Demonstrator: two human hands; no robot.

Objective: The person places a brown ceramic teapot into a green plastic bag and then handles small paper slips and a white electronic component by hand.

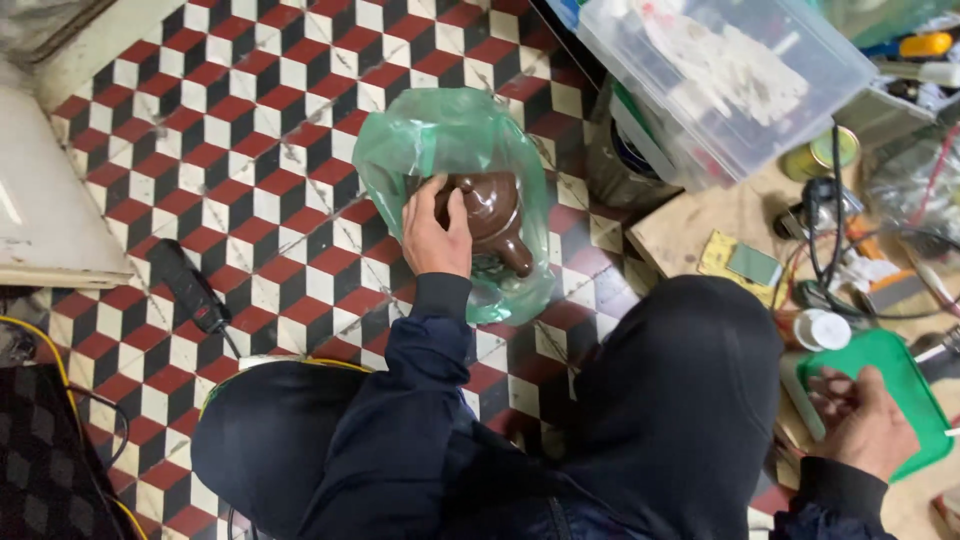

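A brown teapot (490, 215) sits in the mouth of a translucent green plastic bag (450, 140), just above the middle of the view, on a floor of red, black and white tiles (250, 130). Its spout points toward five o'clock, and its lower half is veiled by the bag's folds. The person's left hand (435, 232) lies on the teapot's nine o'clock side, fingers curled over the body beside the lid in a loose hold; the thumb is hidden, so how firmly it clasps cannot be told.

The right hand (862, 420) is at four o'clock in the view, well apart from the teapot. It lies half open, palm up and fingers bent, touching the edge of a flat green tray (915, 395) and closed on nothing that can be seen (the wrist disappears into a dark sleeve). Both knees, in dark clothing (680, 400), fill the bottom of the view.

At nine o'clock from the teapot, a black power strip (188, 285) lies on the tiles, its cable running out of sight under the knee. At two o'clock, a clear plastic storage box (720, 80) is cut off by the top edge. Below it, a low wooden surface (690, 225) carries a tangle of wires, a small round white lid (828, 328) and small parts too cluttered to make out.
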